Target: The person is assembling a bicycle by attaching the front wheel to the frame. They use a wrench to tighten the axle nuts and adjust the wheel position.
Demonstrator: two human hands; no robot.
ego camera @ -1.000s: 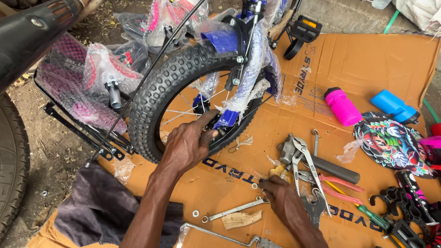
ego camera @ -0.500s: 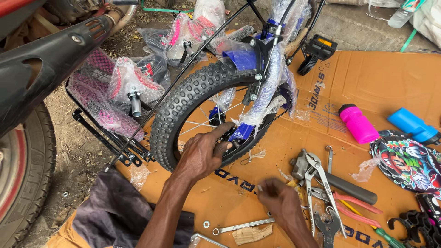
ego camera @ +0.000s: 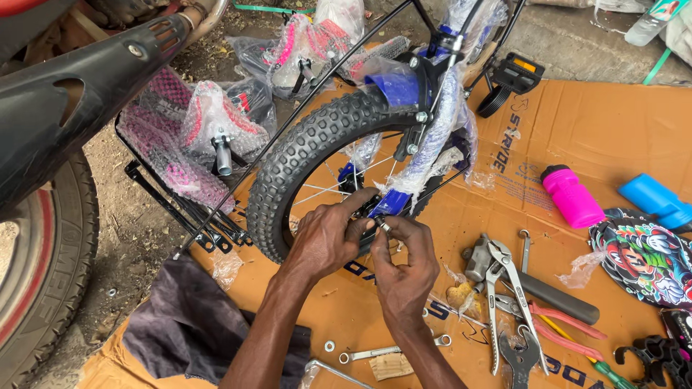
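Blue fork end (ego camera: pixel 391 204) | left hand (ego camera: pixel 328 241) fingers curled round axle (ego camera: pixel 369 216) | right hand (ego camera: pixel 406 270) fingers pinching nut (ego camera: pixel 384 227)

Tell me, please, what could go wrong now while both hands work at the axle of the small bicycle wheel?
The right hand pinches a small metal nut at the wheel hub; it could slip and get lost among the loose tools on the cardboard. The left hand lies against the spokes, so a turning wheel might pinch its fingers.
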